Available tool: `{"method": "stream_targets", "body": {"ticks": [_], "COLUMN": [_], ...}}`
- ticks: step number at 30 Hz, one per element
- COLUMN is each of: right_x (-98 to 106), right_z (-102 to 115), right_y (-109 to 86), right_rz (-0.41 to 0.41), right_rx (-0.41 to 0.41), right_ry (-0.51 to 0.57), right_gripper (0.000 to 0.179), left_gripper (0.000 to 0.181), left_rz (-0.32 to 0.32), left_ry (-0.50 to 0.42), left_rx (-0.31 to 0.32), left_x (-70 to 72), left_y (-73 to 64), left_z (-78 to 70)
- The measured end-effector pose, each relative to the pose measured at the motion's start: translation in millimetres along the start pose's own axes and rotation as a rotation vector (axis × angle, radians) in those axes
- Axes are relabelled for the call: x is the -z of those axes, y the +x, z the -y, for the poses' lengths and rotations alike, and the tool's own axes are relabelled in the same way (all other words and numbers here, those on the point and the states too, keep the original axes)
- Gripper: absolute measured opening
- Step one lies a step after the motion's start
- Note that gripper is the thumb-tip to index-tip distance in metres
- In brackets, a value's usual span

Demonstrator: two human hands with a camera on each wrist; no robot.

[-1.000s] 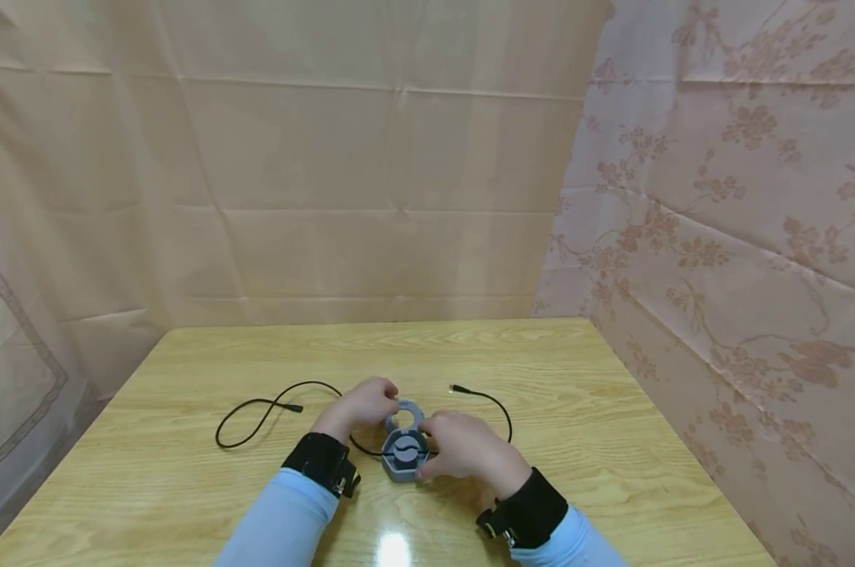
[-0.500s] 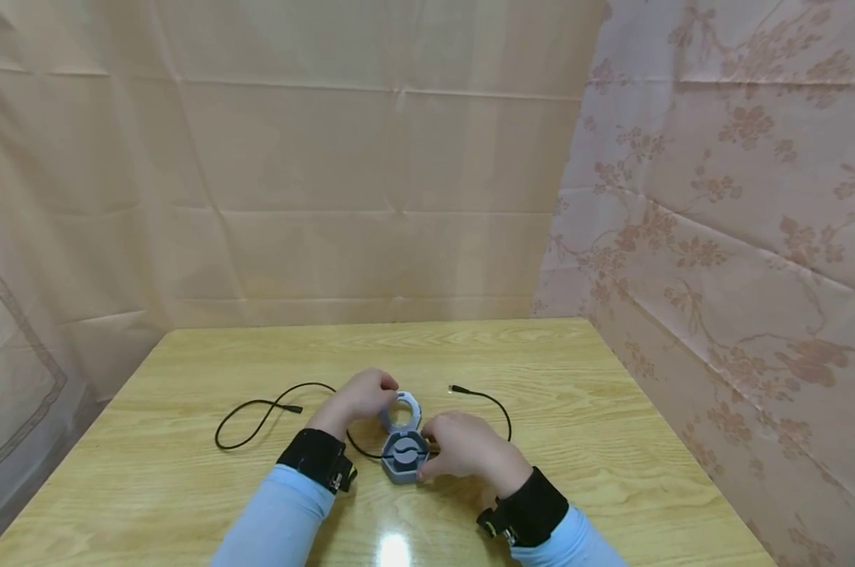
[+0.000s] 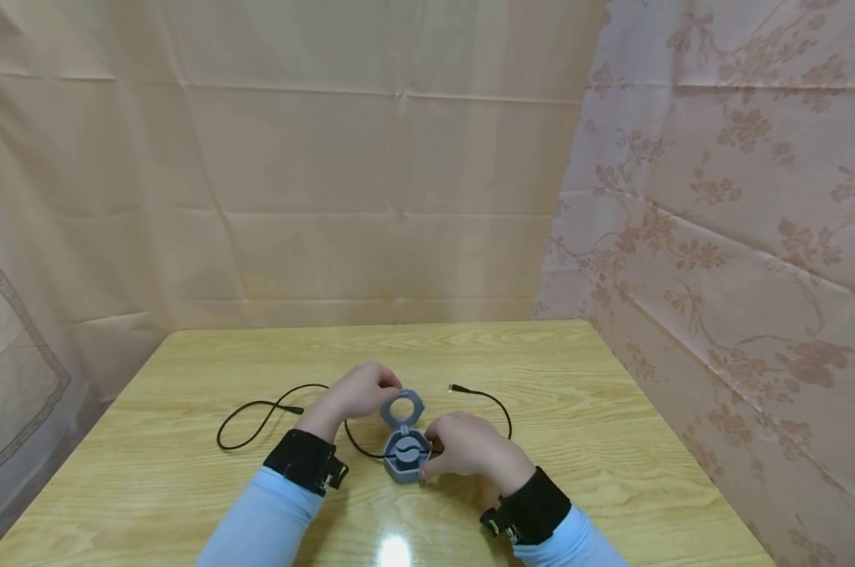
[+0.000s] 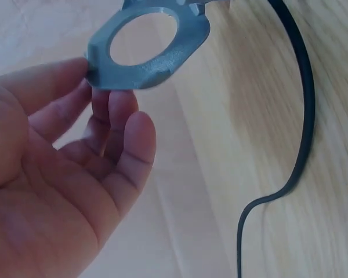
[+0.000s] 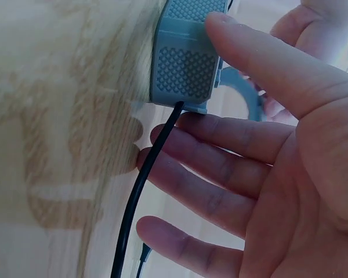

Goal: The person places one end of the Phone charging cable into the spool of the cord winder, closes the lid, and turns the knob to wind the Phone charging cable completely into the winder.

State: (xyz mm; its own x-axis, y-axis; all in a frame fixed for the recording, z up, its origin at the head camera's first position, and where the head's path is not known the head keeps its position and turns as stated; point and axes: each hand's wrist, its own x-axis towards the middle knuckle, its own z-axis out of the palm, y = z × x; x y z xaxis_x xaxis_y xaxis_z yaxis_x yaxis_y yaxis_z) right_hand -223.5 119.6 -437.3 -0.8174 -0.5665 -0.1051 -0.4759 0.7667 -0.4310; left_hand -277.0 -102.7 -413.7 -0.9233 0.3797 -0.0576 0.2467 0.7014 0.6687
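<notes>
"Grey plastic, by the look of it. How would that grey case (image 3: 402, 473) behave?"

"Light and stiff, I'd judge; nudged, it would likely skid on the glossy tabletop (image 3: 612, 457) sooner than bend."

"Where does it stand?"

"Roughly midway between the tabletop's left and right edges, well short of the far edge, with its ring-shaped lid (image 4: 127, 76) swung up on the far side."

"And the hands?"

"The left hand (image 3: 362, 392) pinches the lid's outer rim, away from the hinge (image 3: 404, 430). The right hand (image 3: 471, 447) holds the case by its right part, thumb and forefinger straddling it, other fingers spread loosely."

"Good places?"

"I think so. Those bumpy walls should give purchase. The lid is thin, so take its rim and go gently; the hinge is probably the weakest part."

"What about the black cable (image 5: 136, 191)?"

"Flexible, perhaps springy. It crosses the round hub (image 3: 407, 458), so keep fingertips off where it leaves the wall."
</notes>
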Motion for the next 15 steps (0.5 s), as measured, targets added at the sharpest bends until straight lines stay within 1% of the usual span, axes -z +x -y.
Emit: {"method": "stream_targets", "body": {"ticks": [7,10,15], "right_x": [2,2,1], "right_z": [1,-1,-2], "right_y": [-1.1,-0.4,-0.5], "right_rz": [0.004,-0.001,-0.007], "right_rx": [0.010,0.020,0.035], "right_ry": [0.003,-0.001,-0.012], "right_gripper": [0.028,0.028,0.028], "left_gripper": [0.014,0.015,0.015], "left_rz": [0.077,0.104,0.142], "left_ry": [0.014,0.002,-0.046], "left_rx": [-0.098,-0.120,-0.158], "left_x": [3.6,3.8,1.9], "left_y": [-11.6,-16.6,-22.8], "left_z": [0.4,1.6,3.8]}}
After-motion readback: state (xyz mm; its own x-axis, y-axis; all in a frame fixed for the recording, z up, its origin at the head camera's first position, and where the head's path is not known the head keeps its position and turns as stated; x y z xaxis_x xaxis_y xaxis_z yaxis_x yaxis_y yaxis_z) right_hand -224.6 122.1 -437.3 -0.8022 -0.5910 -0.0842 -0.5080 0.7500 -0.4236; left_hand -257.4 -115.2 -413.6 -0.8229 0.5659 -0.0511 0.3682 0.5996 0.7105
